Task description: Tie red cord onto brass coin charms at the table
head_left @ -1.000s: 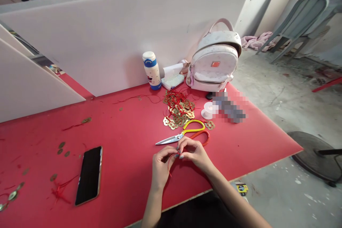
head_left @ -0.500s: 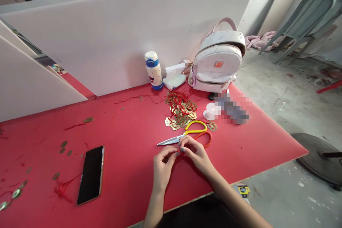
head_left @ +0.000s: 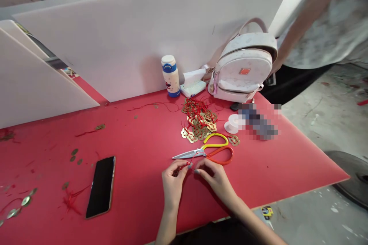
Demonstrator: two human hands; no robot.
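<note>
My left hand [head_left: 174, 178] is closed on a red cord [head_left: 188, 164], pinched between thumb and forefinger; anything deeper in the palm is mostly hidden. A short way to its right, my right hand [head_left: 211, 176] has thumb and fingertips close together near the cord; whether it grips a strand is too small to tell. Just beyond both hands lie scissors [head_left: 220, 154] with one yellow and one red handle, blades pointing left. Behind the scissors is a pile of brass coins tied with red cord [head_left: 198, 120]. One more tied coin cluster [head_left: 234, 140] lies right of it.
A phone [head_left: 101, 187] and loose coins [head_left: 74, 152] lie on the left of the red table [head_left: 138, 183]. A bottle [head_left: 171, 76], tissue pack [head_left: 193, 88], backpack [head_left: 244, 65] and white spool [head_left: 232, 124] stand farther back. Beside the backpack a person [head_left: 319, 26] stands.
My hands have drawn slightly apart, and a red strand now shows above the left fingertips. A person has come into view at the right. The camera view has shifted a little.
</note>
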